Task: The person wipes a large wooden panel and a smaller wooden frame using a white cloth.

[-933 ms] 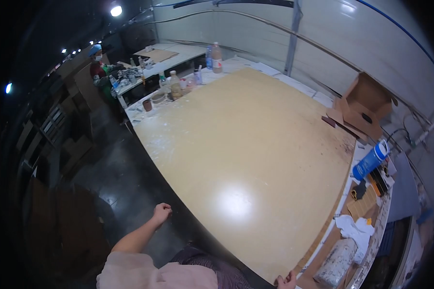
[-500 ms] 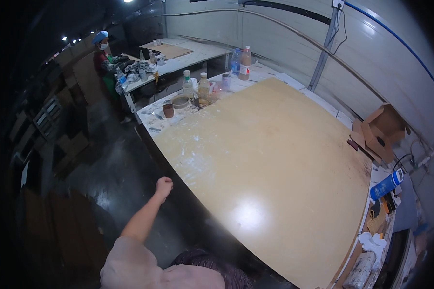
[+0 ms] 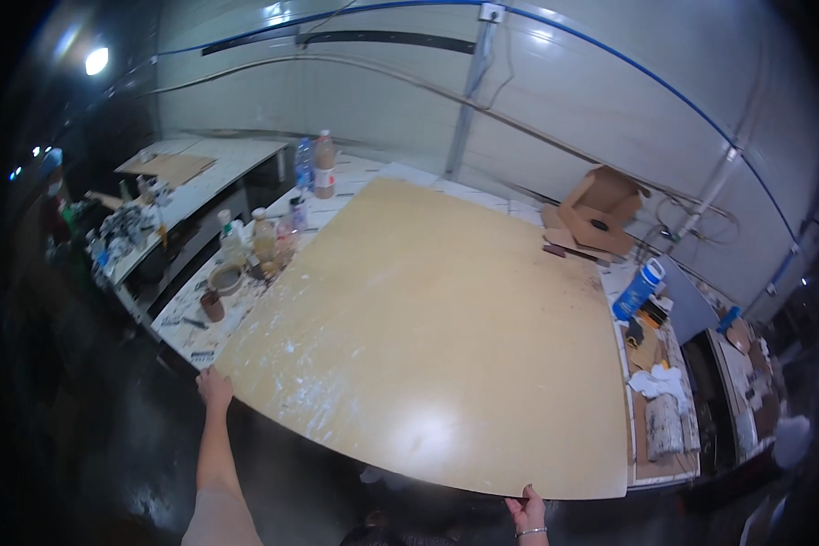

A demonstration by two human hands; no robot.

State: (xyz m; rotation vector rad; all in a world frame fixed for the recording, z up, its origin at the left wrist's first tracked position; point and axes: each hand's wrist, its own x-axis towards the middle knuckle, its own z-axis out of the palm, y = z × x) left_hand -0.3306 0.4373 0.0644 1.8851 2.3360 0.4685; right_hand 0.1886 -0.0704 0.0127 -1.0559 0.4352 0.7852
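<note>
A large, flat, pale-yellow board (image 3: 428,300) covers most of the worktable, with white smears near its left corner and dark specks toward its right side. My left hand (image 3: 215,387) grips the board at its near left corner, fingers bent over the edge. On the near edge, toward the right, my right hand (image 3: 526,508) has its thumb on top and its fingers curled underneath. A band circles the right wrist.
Along the left lie a brown cup (image 3: 212,306), a round dish (image 3: 226,280) and several bottles (image 3: 264,235). An open cardboard box (image 3: 601,214), a blue bottle (image 3: 639,289) and white rags (image 3: 657,380) line the right. A co-worker (image 3: 56,205) stands by the far left table (image 3: 200,150).
My view has swung to the right. My left hand, a fist apart from the board before, now holds its corner. My right hand has come into view, holding the near edge.
</note>
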